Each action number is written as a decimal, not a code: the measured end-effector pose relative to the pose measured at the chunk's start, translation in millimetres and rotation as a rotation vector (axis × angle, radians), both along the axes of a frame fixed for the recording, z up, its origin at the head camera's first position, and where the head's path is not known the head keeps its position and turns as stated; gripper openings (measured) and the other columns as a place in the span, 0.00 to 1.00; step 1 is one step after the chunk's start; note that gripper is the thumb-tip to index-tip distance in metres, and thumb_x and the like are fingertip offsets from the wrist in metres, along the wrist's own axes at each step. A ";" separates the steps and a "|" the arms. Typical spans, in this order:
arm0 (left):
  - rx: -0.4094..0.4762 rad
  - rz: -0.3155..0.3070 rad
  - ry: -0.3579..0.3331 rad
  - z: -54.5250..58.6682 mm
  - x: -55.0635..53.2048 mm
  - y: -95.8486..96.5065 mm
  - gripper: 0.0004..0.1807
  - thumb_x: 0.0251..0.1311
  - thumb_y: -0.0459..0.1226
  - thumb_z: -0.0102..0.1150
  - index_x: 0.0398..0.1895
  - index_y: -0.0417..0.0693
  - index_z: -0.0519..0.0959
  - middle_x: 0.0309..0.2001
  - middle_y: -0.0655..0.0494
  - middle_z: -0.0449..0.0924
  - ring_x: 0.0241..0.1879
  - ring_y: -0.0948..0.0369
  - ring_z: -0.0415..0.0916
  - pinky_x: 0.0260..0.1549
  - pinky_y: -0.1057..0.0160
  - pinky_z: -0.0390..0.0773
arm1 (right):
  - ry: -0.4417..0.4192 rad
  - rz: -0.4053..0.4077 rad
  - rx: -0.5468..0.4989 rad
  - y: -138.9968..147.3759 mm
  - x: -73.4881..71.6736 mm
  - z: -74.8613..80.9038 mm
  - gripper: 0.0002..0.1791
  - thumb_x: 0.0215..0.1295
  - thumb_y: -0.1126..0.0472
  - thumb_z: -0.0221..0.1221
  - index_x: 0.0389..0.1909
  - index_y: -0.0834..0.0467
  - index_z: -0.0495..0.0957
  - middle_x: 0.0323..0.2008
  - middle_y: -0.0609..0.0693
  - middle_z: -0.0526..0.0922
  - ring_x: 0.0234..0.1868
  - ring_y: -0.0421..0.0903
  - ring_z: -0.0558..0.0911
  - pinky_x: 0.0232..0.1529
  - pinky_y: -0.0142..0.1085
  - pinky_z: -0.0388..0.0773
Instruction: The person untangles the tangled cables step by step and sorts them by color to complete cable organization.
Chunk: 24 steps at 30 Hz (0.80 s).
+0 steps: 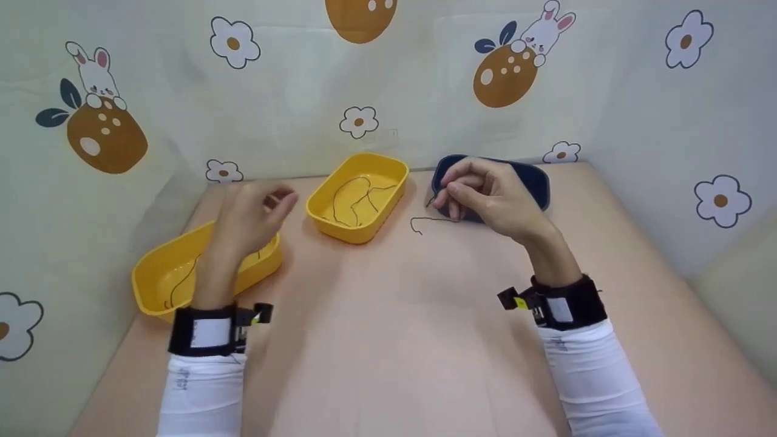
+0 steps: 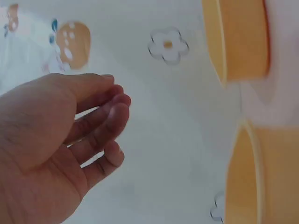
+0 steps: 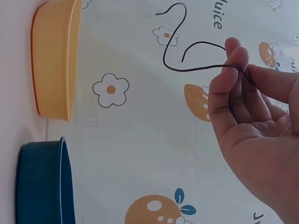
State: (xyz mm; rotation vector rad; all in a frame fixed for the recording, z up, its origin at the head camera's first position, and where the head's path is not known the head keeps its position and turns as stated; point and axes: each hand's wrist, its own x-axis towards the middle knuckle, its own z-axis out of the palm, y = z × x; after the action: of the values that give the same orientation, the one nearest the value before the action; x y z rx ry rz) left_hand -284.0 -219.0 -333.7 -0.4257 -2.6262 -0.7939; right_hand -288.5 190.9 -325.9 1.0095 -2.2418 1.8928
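Observation:
A thin dark bent wire [image 3: 174,35] is pinched between the thumb and fingers of my right hand [image 3: 252,102]. Its two curved ends stick out past the fingertips, one with a hook-like bend. In the head view, this right hand [image 1: 491,197] is raised in front of the dark blue bin [image 1: 534,176], hiding part of it. My left hand [image 1: 249,215] hovers over the left yellow bin [image 1: 145,282], its fingers loosely curled and holding nothing. Dark wires lie in that bin, partly hidden by the left forearm. More dark wires rest in the middle yellow bin [image 1: 346,233].
The bins stand on a pale peach table [image 1: 394,340]. Behind and beside it hangs a curtain-like sheet [image 1: 291,91] printed with flowers and rabbits. Both forearms wear white sleeves and black wrist straps with small cameras.

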 end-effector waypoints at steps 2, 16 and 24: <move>0.052 -0.121 0.032 2.3 0.2 34.9 0.10 0.82 0.37 0.66 0.53 0.42 0.92 0.48 0.45 0.95 0.44 0.49 0.91 0.49 0.48 0.93 | -0.008 0.021 -0.030 -1.6 1.3 -0.1 0.07 0.85 0.72 0.58 0.53 0.73 0.79 0.39 0.51 0.96 0.30 0.45 0.85 0.40 0.32 0.89; 0.412 -0.606 0.007 -14.0 6.8 145.2 0.11 0.78 0.36 0.70 0.56 0.41 0.92 0.53 0.48 0.95 0.50 0.56 0.89 0.58 0.62 0.90 | -0.074 0.083 -0.181 -4.7 3.9 1.4 0.05 0.87 0.70 0.56 0.52 0.67 0.80 0.41 0.54 0.95 0.29 0.45 0.85 0.40 0.31 0.88; 0.491 -0.623 -0.028 -19.8 1.4 151.8 0.08 0.81 0.33 0.65 0.52 0.35 0.88 0.47 0.43 0.93 0.49 0.56 0.91 0.59 0.62 0.91 | -0.143 0.044 -0.191 -4.3 0.2 -1.3 0.05 0.86 0.69 0.57 0.48 0.63 0.82 0.33 0.52 0.91 0.24 0.43 0.79 0.32 0.29 0.83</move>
State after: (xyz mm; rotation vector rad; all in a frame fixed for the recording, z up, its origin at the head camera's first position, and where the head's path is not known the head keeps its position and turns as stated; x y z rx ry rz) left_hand -282.6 -67.2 -353.5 -1.1025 -2.2016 -1.5881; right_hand -288.4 186.6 -327.2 0.9307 -2.0710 2.2130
